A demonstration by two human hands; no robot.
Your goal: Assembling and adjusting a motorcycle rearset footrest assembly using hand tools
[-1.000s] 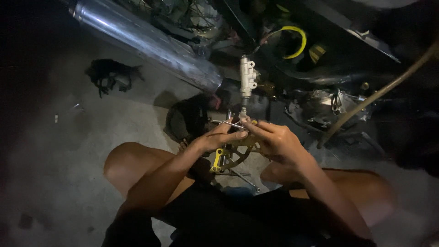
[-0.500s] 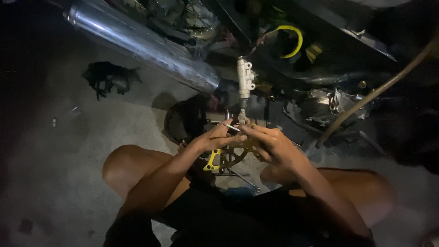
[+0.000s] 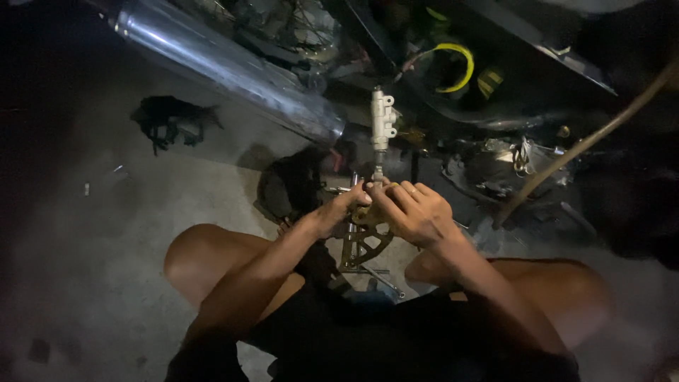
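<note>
Here we see no labels, only a yellow hose (image 3: 456, 60) looping under the dark bike body at the top edge. Our left hand (image 3: 339, 207) and right hand (image 3: 414, 212) close together on a bracket (image 3: 364, 244) below the pale upright cylinder (image 3: 382, 124); our fingers hide the joint. Bare floor (image 3: 92, 233) lies open leftward, beyond the chrome exhaust (image 3: 226, 71).

The fingertips of the left hand (image 3: 338, 207) and right hand (image 3: 414, 212) are hiding the lower stem of the upright silver metal cylinder part (image 3: 382, 124). The long shiny chrome exhaust pipe (image 3: 226, 71) is running off the frame's upper left. Deep shadow is swallowing the right side.
</note>
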